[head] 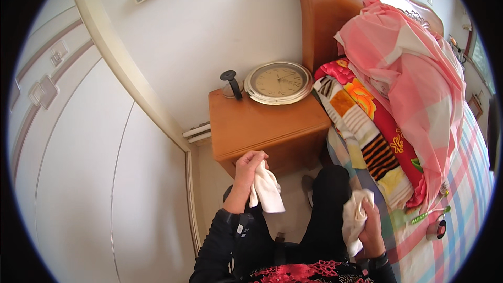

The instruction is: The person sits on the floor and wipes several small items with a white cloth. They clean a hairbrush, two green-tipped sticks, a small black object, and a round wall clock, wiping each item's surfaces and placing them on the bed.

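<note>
My left hand [248,168] grips a white knitted cloth piece [268,193], which hangs down over my lap in front of the wooden nightstand [255,124]. Its far end looks flat and loose. A second crumpled white cloth piece [351,220] is in my right hand [372,228], beside my right knee and close to the bed's edge. The two cloths are apart from each other. Whether they are socks or gloves I cannot tell. Under them are my legs in black trousers [328,204].
On the nightstand lie a round wall clock [279,82] and a black-handled glass vessel [234,86]. The bed holds a pink checked sheet [416,70], a red floral quilt [383,133], a striped blanket [379,157], a green-handled tool [419,218] and a small round container [435,230]. White door panels [86,157] stand left.
</note>
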A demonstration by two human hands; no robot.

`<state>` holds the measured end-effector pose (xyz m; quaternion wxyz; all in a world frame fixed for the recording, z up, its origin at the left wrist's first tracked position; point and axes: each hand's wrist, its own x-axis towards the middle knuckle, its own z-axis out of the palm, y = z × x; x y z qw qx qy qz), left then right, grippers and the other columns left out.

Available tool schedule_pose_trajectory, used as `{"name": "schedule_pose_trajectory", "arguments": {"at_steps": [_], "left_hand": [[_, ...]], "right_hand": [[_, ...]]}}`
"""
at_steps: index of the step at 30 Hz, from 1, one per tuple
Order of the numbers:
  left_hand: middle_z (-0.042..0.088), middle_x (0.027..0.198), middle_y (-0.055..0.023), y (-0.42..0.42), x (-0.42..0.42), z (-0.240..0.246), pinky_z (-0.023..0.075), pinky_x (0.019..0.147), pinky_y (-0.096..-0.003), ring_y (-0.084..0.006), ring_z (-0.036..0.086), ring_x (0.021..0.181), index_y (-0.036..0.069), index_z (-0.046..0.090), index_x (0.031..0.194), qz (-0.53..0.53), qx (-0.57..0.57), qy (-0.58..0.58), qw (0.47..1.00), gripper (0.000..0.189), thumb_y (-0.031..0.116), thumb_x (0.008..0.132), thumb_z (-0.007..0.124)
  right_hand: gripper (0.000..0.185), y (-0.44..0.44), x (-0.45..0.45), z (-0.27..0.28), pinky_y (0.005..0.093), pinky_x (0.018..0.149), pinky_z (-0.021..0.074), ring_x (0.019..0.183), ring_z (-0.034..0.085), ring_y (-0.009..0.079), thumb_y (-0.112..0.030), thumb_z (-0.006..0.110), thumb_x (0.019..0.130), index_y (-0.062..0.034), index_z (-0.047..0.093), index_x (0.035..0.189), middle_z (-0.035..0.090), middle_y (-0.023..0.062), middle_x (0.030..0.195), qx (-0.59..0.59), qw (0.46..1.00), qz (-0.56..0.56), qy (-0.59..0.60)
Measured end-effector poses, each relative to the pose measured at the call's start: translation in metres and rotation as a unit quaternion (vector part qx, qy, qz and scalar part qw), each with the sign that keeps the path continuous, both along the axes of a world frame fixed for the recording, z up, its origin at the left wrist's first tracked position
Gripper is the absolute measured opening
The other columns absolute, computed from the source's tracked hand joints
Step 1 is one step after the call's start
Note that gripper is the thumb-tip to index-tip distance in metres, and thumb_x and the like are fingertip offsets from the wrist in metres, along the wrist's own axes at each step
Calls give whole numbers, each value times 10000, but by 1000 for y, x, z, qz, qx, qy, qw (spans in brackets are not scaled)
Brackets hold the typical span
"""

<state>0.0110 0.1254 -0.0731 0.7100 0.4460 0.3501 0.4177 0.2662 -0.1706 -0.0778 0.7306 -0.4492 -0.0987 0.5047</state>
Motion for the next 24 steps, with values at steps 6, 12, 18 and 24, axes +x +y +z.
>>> {"name": "schedule_pose_trajectory", "arguments": {"at_steps": [6,12,18,24], "left_hand": [[658,788,-42,97,5,6,490,616,-257,-113,603,684,9,687,947,146,69,25,987,166,170,910,710],[679,860,-89,237,30,-18,501,660,-309,-178,630,739,-36,682,1003,239,77,66,966,223,130,866,743],[693,807,-118,332,47,-42,474,645,-361,-181,635,738,-86,695,915,244,159,184,939,290,187,833,744],[713,813,-77,357,64,-46,461,665,-336,-147,619,728,-41,736,982,258,154,196,933,290,230,881,715]], "right_hand": [[280,144,10,7,237,740,454,870,520,70,-111,552,1028,4,576,1283,602,-9,998,57,911,-65,-404],[311,206,12,-47,278,836,473,938,562,130,-135,520,1021,34,566,1279,630,51,1033,27,922,-144,-359],[275,216,22,-76,267,832,485,956,594,126,-118,541,1005,14,598,1240,651,50,1057,-30,956,-82,-281],[290,226,25,-72,263,844,484,963,589,109,-98,546,999,15,593,1262,648,44,1075,-33,955,-81,-284]]}}
